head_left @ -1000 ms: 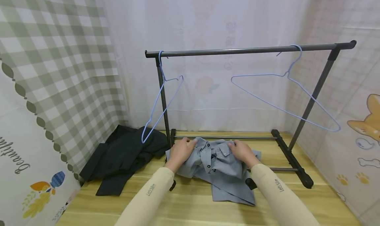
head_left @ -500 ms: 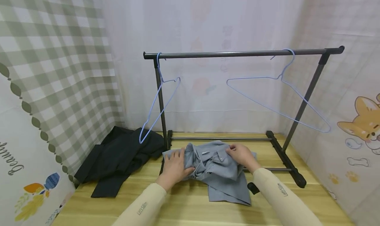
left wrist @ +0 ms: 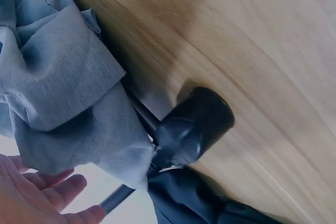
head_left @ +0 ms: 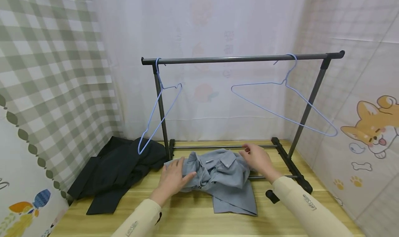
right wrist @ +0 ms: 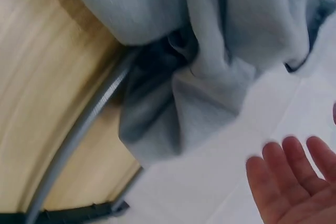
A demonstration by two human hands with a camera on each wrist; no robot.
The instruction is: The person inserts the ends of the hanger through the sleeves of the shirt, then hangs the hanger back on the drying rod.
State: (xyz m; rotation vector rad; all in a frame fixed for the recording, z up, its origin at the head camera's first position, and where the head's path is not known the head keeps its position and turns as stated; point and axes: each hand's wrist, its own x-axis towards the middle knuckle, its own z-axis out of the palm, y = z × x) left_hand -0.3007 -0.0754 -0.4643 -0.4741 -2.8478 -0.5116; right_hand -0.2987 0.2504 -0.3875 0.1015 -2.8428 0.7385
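Note:
A grey-blue buttoned shirt [head_left: 224,167] lies bunched on the wooden table [head_left: 187,219], part of it over the rack's low bars. Its collar and buttons show on top, and one flap hangs toward the front. My left hand [head_left: 171,180] is at the shirt's left side, fingers extended and thumb spread. In the left wrist view, the fingers [left wrist: 65,190] look relaxed beside the cloth. My right hand [head_left: 257,159] hovers at the shirt's right edge. The right wrist view shows its fingers [right wrist: 286,163] loosely extended, apart from the fabric and holding nothing.
A black metal clothes rack [head_left: 215,60] stands behind the shirt. Two blue wire hangers hang from its bar, one on the left [head_left: 160,116] and one on the right [head_left: 283,102]. A dark garment [head_left: 124,167] lies heaped at the left. Printed curtains surround the table.
Both hands held the shirt's upper part a second ago. The left let go first and flattened at the side; the right has since let go too. The head view has shifted slightly rightward.

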